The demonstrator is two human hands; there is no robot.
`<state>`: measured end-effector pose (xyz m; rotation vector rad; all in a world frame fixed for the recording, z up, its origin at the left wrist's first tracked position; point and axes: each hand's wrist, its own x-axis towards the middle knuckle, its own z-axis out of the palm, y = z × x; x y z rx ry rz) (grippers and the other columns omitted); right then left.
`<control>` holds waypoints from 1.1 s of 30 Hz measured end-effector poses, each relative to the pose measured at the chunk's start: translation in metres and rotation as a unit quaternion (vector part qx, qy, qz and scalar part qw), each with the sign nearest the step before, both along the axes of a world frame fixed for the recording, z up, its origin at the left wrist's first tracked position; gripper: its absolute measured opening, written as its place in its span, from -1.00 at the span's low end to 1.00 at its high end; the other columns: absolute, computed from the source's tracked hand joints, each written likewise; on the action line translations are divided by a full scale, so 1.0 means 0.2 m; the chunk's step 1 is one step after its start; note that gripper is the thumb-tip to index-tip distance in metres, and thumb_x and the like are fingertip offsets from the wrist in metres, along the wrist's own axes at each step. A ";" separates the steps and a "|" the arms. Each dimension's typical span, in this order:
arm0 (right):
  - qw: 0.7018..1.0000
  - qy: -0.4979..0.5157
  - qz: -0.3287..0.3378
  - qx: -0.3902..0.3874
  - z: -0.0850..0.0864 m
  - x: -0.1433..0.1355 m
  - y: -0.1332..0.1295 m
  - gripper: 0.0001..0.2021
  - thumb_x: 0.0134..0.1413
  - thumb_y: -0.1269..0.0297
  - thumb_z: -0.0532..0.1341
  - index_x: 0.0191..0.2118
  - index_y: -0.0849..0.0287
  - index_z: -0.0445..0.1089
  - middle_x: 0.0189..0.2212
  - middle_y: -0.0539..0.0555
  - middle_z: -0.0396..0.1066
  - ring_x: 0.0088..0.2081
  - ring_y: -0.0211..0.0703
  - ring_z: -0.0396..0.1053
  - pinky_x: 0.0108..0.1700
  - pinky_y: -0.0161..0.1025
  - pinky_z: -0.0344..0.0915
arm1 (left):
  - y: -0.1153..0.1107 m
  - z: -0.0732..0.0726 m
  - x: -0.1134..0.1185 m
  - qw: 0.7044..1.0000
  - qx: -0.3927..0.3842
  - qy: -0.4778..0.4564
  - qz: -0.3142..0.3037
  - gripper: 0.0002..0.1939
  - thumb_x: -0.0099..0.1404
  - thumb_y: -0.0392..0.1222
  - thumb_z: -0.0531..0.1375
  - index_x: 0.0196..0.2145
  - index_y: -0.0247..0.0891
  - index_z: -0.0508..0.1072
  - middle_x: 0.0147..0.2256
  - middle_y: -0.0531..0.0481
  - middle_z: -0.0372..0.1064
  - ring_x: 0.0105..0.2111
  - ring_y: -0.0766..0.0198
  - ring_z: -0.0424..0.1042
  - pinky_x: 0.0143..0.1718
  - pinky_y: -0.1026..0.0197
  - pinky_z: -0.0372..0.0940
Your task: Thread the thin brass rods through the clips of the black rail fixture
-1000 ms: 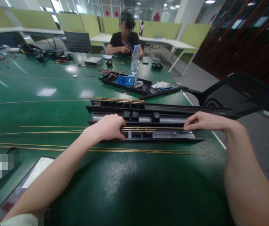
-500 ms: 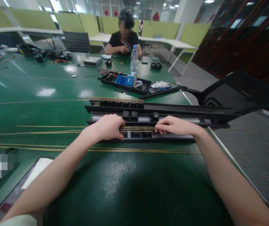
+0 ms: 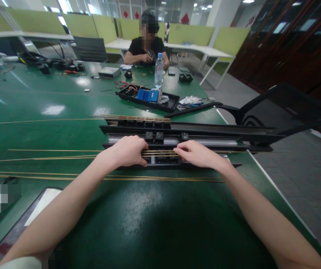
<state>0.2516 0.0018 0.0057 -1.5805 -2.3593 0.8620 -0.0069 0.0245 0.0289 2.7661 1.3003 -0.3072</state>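
Above the green table [image 3: 160, 220], the right grip [image 3: 196, 154] pinches a golden rod [image 3: 51, 150].

pretty shiny green desk [image 3: 177, 213] // few black rails [image 3: 199, 130] side by side // loose brassy rods [image 3: 155, 179] up front // black tray [image 3: 173, 101] behind // crumpled whitish cloth [image 3: 190, 102] right beside it

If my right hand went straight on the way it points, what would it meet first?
Probably your left hand, further along the thin golden rods; depth is unclear, so a black block below might come first.
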 end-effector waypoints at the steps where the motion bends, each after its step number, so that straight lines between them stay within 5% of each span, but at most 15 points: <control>1: 1.000 -0.003 0.002 0.005 0.00 0.00 0.00 -0.53 0.26 -0.04 -0.01 -0.51 0.18 0.36 -0.55 0.03 0.43 -0.51 -0.24 0.27 -0.43 -0.26 0.03 | 0.00 0.00 0.00 1.000 0.001 0.001 0.000 -0.54 0.03 0.19 0.26 -0.21 -0.15 0.55 -0.27 -0.07 0.55 -0.26 0.06 0.50 -0.32 0.16 0.28; 10: 0.995 -0.045 -0.037 0.083 0.02 -0.02 -0.02 -0.61 0.21 -0.06 0.07 -0.39 0.11 0.44 -0.46 0.03 0.47 -0.44 -0.19 0.33 -0.41 -0.26 0.05 | -0.01 0.02 0.00 1.000 0.003 -0.006 0.001 -0.56 0.03 0.18 0.26 -0.23 -0.14 0.55 -0.29 -0.07 0.55 -0.28 0.05 0.50 -0.35 0.15 0.29; 17: 0.993 -0.019 0.036 0.107 0.03 -0.03 -0.04 -0.55 -0.02 -0.07 0.29 -0.06 0.07 0.41 -0.34 0.00 0.44 -0.39 -0.21 0.31 -0.37 -0.29 0.11 | -0.01 0.01 -0.01 1.000 0.002 -0.010 -0.001 -0.58 0.04 0.18 0.24 -0.24 -0.13 0.55 -0.29 -0.06 0.55 -0.28 0.06 0.49 -0.35 0.16 0.28; 33: 0.990 -0.061 0.049 0.120 0.03 -0.02 -0.03 -0.63 -0.07 0.05 0.34 -0.14 0.09 0.43 -0.29 0.03 0.44 -0.36 -0.17 0.31 -0.36 -0.27 0.06 | -0.01 0.03 0.00 1.000 -0.015 -0.002 0.013 -0.55 0.04 0.17 0.26 -0.20 -0.16 0.56 -0.25 -0.09 0.55 -0.24 0.06 0.49 -0.25 0.15 0.31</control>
